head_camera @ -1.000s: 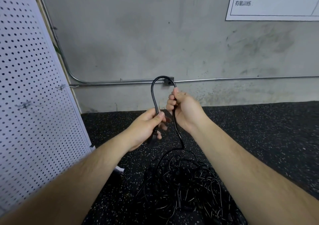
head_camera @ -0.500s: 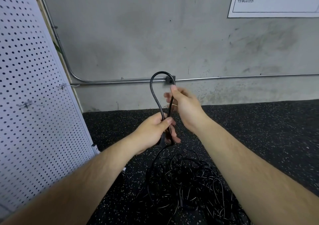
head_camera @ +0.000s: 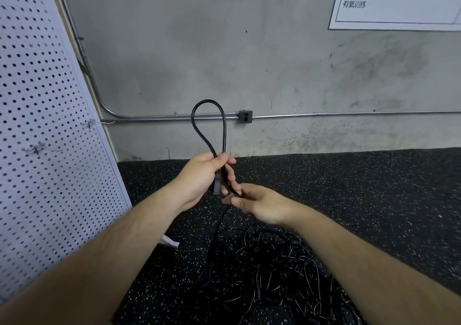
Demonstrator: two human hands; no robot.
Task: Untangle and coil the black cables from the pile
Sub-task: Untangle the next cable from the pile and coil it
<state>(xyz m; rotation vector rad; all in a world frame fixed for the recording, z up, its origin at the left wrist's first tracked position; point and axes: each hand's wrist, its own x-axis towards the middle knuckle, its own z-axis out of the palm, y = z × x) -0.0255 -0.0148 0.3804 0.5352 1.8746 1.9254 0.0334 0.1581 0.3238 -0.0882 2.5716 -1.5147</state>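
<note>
Head view, the only one I have. I note the left hand point(head_camera: 199, 177) pinching the black cable point(head_camera: 209, 103) between thumb and fingers where its two strands meet, so that a narrow loop stands upright above the hand. A dark plug point(head_camera: 216, 187) hangs just below that grip. The right hand point(head_camera: 262, 205) sits lower, just beside it, with thumb and curled fingers nipping the strand that runs down to the tangled pile point(head_camera: 262, 274) on the speckled floor point(head_camera: 361, 187). The right forearm covers the pile's right edge. A white pegboard point(head_camera: 37, 137) leans at left. Behind the loop, a metal conduit point(head_camera: 324, 115) with a junction box point(head_camera: 245, 116) crosses the concrete wall point(head_camera: 224, 50). A sign point(head_camera: 399, 5) is at upper right.
</note>
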